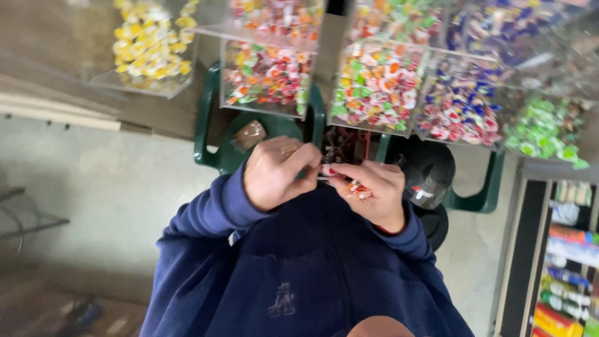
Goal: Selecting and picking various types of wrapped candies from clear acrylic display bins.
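Head camera, looking straight down the front of a navy blue sweatshirt [299, 274]: both hands meet at the centre of the frame, close to the chest. The left hand [274, 173] sits left of centre with its fingers curled in and its thumb and forefinger pinched together on the end of a small wrapped candy [326, 170], which lies between the two hands. The right hand [373, 190], just right of centre, pinches the other end of that candy with its fingertips and also keeps a few more wrapped candies [358, 189], red, white and orange, tucked against its palm under the bent fingers. The two hands touch or nearly touch at the candy.

Above the hands, across the top of the frame, stands a row of clear plastic bins of wrapped sweets: a yellow lot [150, 40] at upper left, a red-and-white mix [268, 75], a green, orange and white mix [377, 84], a blue, red and white mix [458, 106], and green ones [543, 128] at the far right. A dark green plastic chair [209, 134] shows beneath the bins, with a small brownish packet [249, 134] lying on it. At the lower right edge, shelves hold coloured packages [571, 274].
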